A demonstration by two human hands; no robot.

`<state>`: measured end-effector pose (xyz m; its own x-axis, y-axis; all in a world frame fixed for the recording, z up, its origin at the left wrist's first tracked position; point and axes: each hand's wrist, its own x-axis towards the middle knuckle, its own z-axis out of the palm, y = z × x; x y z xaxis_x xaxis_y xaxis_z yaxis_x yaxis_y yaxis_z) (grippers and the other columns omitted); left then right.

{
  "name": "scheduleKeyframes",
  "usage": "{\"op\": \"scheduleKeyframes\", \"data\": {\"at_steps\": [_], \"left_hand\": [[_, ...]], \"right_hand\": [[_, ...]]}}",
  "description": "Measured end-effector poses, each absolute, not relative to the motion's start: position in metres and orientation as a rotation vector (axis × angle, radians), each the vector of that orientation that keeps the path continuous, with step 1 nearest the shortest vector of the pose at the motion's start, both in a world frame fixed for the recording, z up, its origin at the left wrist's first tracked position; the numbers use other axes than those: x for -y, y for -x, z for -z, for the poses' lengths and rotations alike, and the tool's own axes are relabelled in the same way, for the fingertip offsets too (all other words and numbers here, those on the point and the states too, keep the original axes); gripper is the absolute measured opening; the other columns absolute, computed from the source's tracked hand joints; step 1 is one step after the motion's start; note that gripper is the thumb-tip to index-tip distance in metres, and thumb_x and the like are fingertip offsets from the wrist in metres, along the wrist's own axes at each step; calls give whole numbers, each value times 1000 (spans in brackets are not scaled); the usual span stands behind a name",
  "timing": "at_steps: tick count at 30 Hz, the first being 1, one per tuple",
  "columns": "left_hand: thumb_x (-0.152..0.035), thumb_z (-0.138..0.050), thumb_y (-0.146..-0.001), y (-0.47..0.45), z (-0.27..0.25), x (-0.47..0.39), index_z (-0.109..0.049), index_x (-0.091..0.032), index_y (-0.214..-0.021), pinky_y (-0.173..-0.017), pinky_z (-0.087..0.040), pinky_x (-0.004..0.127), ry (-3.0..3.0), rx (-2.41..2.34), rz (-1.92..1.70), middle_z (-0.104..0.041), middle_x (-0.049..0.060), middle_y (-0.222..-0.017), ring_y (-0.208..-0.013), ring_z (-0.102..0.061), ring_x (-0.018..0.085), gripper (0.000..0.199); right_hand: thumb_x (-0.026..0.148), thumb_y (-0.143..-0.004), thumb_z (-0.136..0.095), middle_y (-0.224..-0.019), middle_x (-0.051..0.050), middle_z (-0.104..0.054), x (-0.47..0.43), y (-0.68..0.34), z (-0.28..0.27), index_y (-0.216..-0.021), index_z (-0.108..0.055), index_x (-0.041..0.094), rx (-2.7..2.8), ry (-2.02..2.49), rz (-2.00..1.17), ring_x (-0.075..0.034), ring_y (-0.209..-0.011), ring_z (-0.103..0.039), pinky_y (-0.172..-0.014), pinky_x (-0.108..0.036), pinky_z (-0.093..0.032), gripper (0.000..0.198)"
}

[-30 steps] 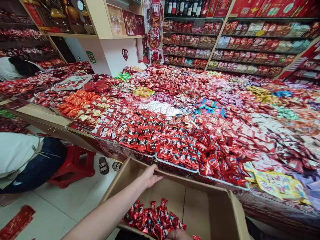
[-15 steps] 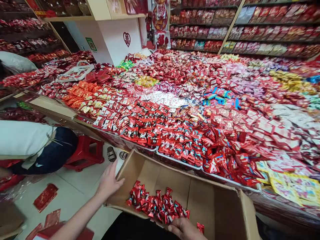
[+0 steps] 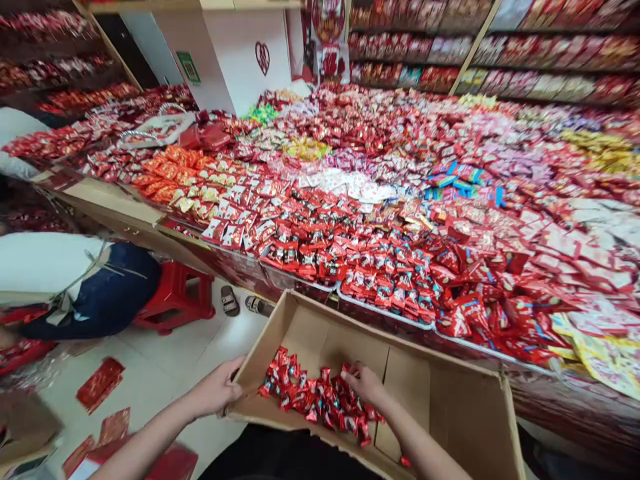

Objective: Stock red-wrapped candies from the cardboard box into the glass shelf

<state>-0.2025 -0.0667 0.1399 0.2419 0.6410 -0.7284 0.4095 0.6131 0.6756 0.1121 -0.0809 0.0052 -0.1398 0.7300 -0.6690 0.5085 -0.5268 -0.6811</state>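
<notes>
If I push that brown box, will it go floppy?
The cardboard box might bend a little, since its top is open. It's probably light for its size: small wrapped candies cover only part of its floor. They lie loose, so they might slide.

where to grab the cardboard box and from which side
Probably by both short-end rims, one hand from either side: the cardboard box is long and open-topped. The left hand is at the left end, likely heavier as red candies lie that side.
</notes>
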Motion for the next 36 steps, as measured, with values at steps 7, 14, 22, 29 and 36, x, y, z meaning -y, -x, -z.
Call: {"op": "scheduleKeyframes", "data": {"at_steps": [7, 14, 22, 29, 36], "left_hand": [[-7, -41, -56, 220, -131, 65, -44, -19, -116, -80, -46, 29, -1014, -1224, -282, -58, 1, -105, -88, -57, 19, 60], [-9, -38, -52, 225, -126, 54, -46, -17, -114, -70, -47, 24, -1113, -1350, -216, -62, 0, -90, -80, -58, 19, 63], [-14, -43, -53, 227, -122, 47, -45, -17, -115, -66, -49, 24, -1054, -1436, -160, -62, 1, -87, -75, -58, 18, 63], [-18, -42, -55, 227, -120, 51, -36, -17, -124, -44, -43, 21, -1021, -1489, -103, -61, 0, -69, -53, -54, 15, 69], [-16, -39, -52, 226, -114, 50, -28, -14, -126, -49, -46, 22, -994, -1436, -136, -62, 3, -78, -58, -55, 15, 75]], "right_hand": [[11, -67, -59, -96, -10, -61, 55, -61, 21, -101, -52, 11, 1484, 2213, -1537, -23, -93, -56, -83, -42, -39, 35], [19, -61, -59, -81, -7, -64, 52, -90, -6, -81, -53, 16, 1085, 1852, -1713, -24, -84, -59, -73, -35, -43, 22], [27, -68, -56, -108, -4, -59, 61, -117, -74, -103, -46, 24, 482, 1072, -2000, -17, -91, -58, -81, -39, -43, 36], [26, -68, -64, -96, -5, -64, 63, -99, -103, -97, -54, 20, 344, 933, -1995, -16, -81, -60, -78, -34, -42, 31], [35, -62, -68, -74, -1, -61, 67, -96, -116, -88, -57, 17, 823, 1309, -1763, -13, -67, -55, -66, -28, -43, 33]]}}
